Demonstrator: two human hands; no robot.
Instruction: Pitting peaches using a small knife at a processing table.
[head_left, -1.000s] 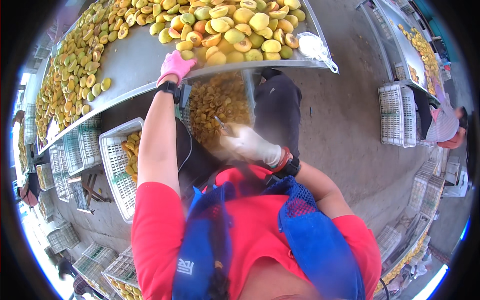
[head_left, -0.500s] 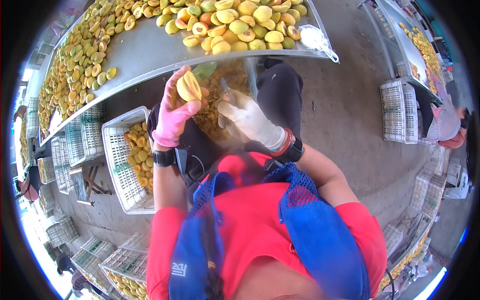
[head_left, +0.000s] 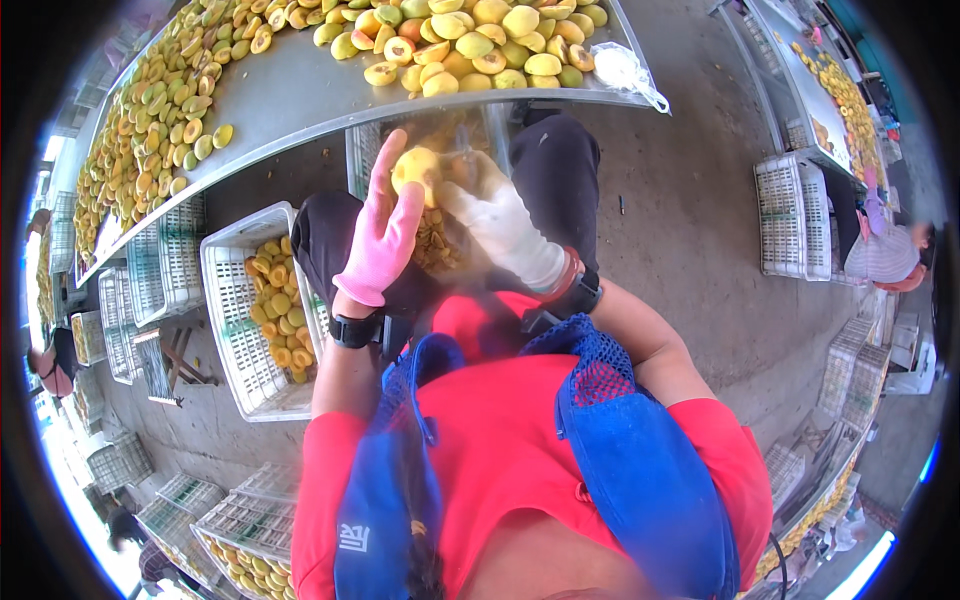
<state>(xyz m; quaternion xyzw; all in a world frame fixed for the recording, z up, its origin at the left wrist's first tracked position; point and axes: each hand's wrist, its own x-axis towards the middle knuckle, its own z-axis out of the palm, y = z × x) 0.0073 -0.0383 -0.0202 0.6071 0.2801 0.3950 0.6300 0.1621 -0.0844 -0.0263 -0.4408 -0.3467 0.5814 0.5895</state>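
Note:
My left hand (head_left: 385,225), in a pink glove, holds a yellow peach (head_left: 416,170) between thumb and fingers. My right hand (head_left: 505,222), in a white glove, is close against the peach's right side. A small knife (head_left: 462,138) with a grey blade sticks up from the right fingers, blurred; its handle is hidden in the glove. Below both hands, between my knees, stands a crate (head_left: 358,160) holding yellow-brown peach scraps (head_left: 436,245), partly covered by the hands.
The metal table (head_left: 290,105) ahead carries heaped whole and cut peaches (head_left: 480,45) and a white plastic bag (head_left: 620,70). A white crate of peach halves (head_left: 215,300) stands left of my legs. At the right are another crate (head_left: 790,215) and a person (head_left: 880,255).
My left hand has shifted right with the peach, bringing it against my right hand. The peach's split side no longer faces me. The green leaf beside it is out of sight.

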